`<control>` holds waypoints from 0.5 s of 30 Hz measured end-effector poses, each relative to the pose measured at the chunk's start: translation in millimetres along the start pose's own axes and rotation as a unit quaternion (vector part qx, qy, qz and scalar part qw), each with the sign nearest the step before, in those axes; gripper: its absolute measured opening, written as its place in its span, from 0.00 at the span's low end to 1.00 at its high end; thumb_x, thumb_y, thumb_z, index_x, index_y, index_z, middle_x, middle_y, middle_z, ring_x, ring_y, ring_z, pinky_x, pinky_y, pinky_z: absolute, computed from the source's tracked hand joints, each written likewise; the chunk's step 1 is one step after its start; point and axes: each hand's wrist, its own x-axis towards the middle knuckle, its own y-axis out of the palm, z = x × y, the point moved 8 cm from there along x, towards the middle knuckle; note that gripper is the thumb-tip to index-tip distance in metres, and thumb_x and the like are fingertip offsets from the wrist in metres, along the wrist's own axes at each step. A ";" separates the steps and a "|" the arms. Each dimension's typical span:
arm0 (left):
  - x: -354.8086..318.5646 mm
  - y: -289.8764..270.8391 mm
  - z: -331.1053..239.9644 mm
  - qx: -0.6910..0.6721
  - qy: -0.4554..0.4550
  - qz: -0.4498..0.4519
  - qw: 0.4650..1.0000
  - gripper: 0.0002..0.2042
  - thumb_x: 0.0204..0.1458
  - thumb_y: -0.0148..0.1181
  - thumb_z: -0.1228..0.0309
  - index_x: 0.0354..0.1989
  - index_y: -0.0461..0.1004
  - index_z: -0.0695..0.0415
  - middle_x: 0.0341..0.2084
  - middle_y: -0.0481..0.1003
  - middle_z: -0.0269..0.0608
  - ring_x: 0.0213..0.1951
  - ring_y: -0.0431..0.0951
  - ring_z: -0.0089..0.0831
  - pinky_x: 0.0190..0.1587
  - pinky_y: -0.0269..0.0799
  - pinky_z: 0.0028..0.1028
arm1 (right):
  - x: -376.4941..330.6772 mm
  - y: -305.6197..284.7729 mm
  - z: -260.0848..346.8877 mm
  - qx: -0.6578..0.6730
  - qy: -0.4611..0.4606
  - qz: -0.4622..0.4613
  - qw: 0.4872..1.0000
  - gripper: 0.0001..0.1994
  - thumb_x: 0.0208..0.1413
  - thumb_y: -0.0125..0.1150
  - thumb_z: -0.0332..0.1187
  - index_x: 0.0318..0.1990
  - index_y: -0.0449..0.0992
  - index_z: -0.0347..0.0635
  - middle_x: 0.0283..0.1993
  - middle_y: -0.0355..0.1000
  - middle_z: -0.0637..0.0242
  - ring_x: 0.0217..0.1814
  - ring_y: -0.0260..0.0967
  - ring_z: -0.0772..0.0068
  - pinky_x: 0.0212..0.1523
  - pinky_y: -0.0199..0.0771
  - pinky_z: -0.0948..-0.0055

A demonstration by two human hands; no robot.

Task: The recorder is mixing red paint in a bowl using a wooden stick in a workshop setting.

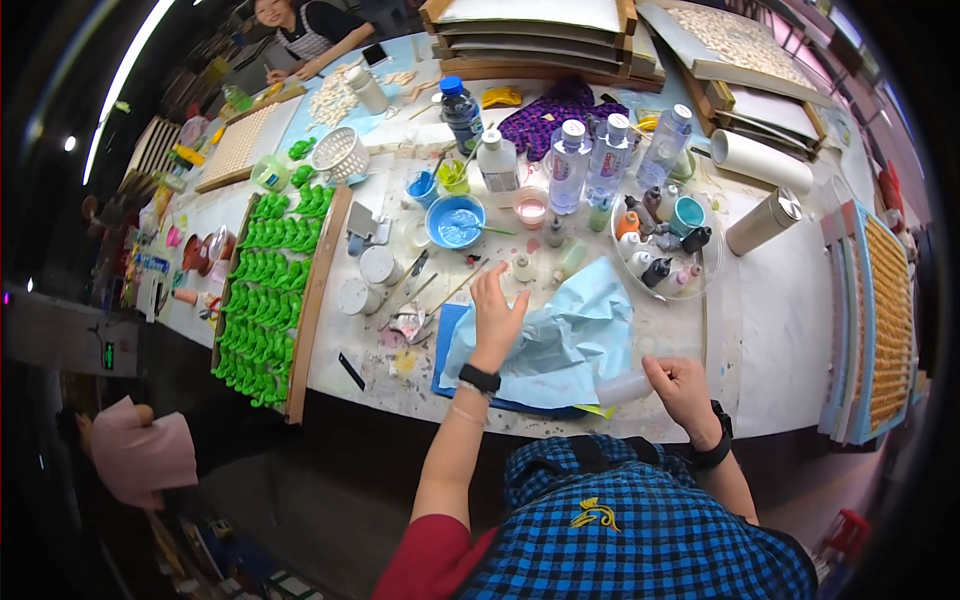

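Likely reaching — left hand (494, 316) wide, small bottle (523, 269) at its one o'clock; next calls for narrowing. Right hand (682, 393) grips, seemingly, a cloudy tube (621, 389).

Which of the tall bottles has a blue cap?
The dark one, just left of the whitish bottle. Its blue cap sets it apart; the three clear bottles further right have white caps.
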 end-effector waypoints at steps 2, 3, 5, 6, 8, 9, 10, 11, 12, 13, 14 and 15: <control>15.7 23.5 23.3 0.001 0.012 0.008 1.000 0.28 0.40 0.63 0.72 0.51 0.60 0.64 0.48 0.64 0.49 0.52 0.59 0.46 0.55 0.54 0.39 | -5.8 0.5 -4.3 0.002 0.015 -0.021 1.000 0.21 0.53 0.54 0.44 0.19 0.73 0.33 0.12 0.62 0.58 0.13 0.58 0.71 0.18 0.57 0.71; 22.1 32.5 29.3 0.008 0.021 0.010 1.000 0.29 0.38 0.63 0.73 0.52 0.60 0.64 0.49 0.63 0.50 0.54 0.57 0.47 0.56 0.53 0.39 | -10.1 -0.5 -7.1 0.005 0.024 -0.035 0.999 0.20 0.53 0.54 0.43 0.19 0.73 0.32 0.12 0.62 0.58 0.13 0.58 0.72 0.18 0.56 0.71; 33.5 44.8 41.2 0.006 0.022 0.020 1.000 0.29 0.36 0.64 0.73 0.50 0.61 0.64 0.46 0.66 0.52 0.53 0.59 0.48 0.57 0.54 0.40 | -16.9 -3.1 -12.4 0.016 0.035 -0.057 0.998 0.20 0.53 0.54 0.42 0.19 0.72 0.32 0.11 0.62 0.58 0.13 0.58 0.72 0.18 0.56 0.71; 38.1 53.3 53.4 -0.020 -0.021 0.069 0.997 0.27 0.39 0.65 0.72 0.49 0.62 0.64 0.42 0.69 0.49 0.47 0.65 0.43 0.51 0.60 0.36 | -20.1 -5.8 -15.5 0.026 0.040 -0.072 0.996 0.20 0.53 0.54 0.42 0.19 0.72 0.32 0.11 0.62 0.58 0.13 0.58 0.73 0.18 0.56 0.71; 41.0 59.1 62.0 -0.046 -0.062 0.124 0.989 0.25 0.41 0.65 0.71 0.48 0.63 0.64 0.39 0.72 0.46 0.41 0.72 0.39 0.45 0.67 0.33 | -25.3 -10.0 -22.7 0.028 0.063 -0.077 0.995 0.20 0.53 0.54 0.42 0.19 0.72 0.31 0.11 0.61 0.58 0.13 0.57 0.74 0.17 0.55 0.71; 42.4 59.6 55.9 -0.215 -0.122 0.143 0.958 0.23 0.45 0.63 0.70 0.48 0.64 0.64 0.38 0.73 0.44 0.39 0.73 0.35 0.42 0.69 0.30 | -27.8 -12.5 -29.5 0.031 0.082 -0.081 0.993 0.20 0.53 0.54 0.41 0.19 0.72 0.31 0.11 0.60 0.59 0.13 0.57 0.74 0.17 0.55 0.71; 42.0 60.1 47.1 -0.374 -0.182 0.157 0.896 0.20 0.48 0.61 0.70 0.47 0.64 0.65 0.37 0.74 0.42 0.36 0.75 0.31 0.40 0.71 0.28 | -29.2 -14.0 -36.5 0.032 0.091 -0.086 0.992 0.20 0.53 0.54 0.41 0.19 0.72 0.31 0.11 0.60 0.59 0.13 0.57 0.74 0.17 0.55 0.71; 42.7 48.1 33.5 -0.373 -0.183 0.161 0.895 0.20 0.48 0.61 0.70 0.47 0.64 0.65 0.37 0.74 0.42 0.36 0.75 0.31 0.40 0.71 0.28 | -30.7 -15.0 -40.7 0.035 0.091 -0.092 0.991 0.20 0.53 0.54 0.41 0.19 0.71 0.31 0.10 0.60 0.59 0.13 0.56 0.75 0.17 0.55 0.72; 41.1 37.4 17.8 -0.434 -0.194 0.173 0.863 0.18 0.50 0.59 0.70 0.47 0.64 0.64 0.39 0.73 0.42 0.38 0.75 0.30 0.42 0.71 0.27 | -31.3 -15.1 -43.5 0.038 0.091 -0.097 0.990 0.20 0.53 0.54 0.41 0.19 0.71 0.31 0.10 0.59 0.60 0.13 0.55 0.76 0.17 0.55 0.72; 38.9 28.4 4.7 -0.493 -0.204 0.181 0.826 0.16 0.53 0.57 0.70 0.47 0.64 0.64 0.41 0.73 0.41 0.40 0.75 0.28 0.44 0.71 0.26 | -31.3 -14.7 -44.4 0.039 0.093 -0.096 0.990 0.20 0.53 0.54 0.41 0.19 0.71 0.31 0.10 0.59 0.60 0.13 0.55 0.76 0.17 0.55 0.72; 36.6 19.6 -2.5 -0.502 -0.208 0.188 0.818 0.18 0.52 0.58 0.69 0.48 0.64 0.64 0.42 0.72 0.42 0.43 0.74 0.30 0.46 0.71 0.28 | -30.0 -14.1 -44.4 0.039 0.095 -0.092 0.990 0.20 0.53 0.54 0.41 0.19 0.71 0.31 0.10 0.59 0.61 0.13 0.55 0.76 0.17 0.54 0.72; 37.3 12.7 -12.0 -0.500 -0.210 0.187 0.819 0.18 0.52 0.58 0.69 0.48 0.64 0.64 0.42 0.72 0.42 0.43 0.74 0.30 0.46 0.71 0.28 | -28.4 -14.0 -44.9 0.039 0.098 -0.089 0.990 0.20 0.53 0.54 0.41 0.19 0.71 0.31 0.10 0.58 0.61 0.13 0.55 0.77 0.17 0.54 0.72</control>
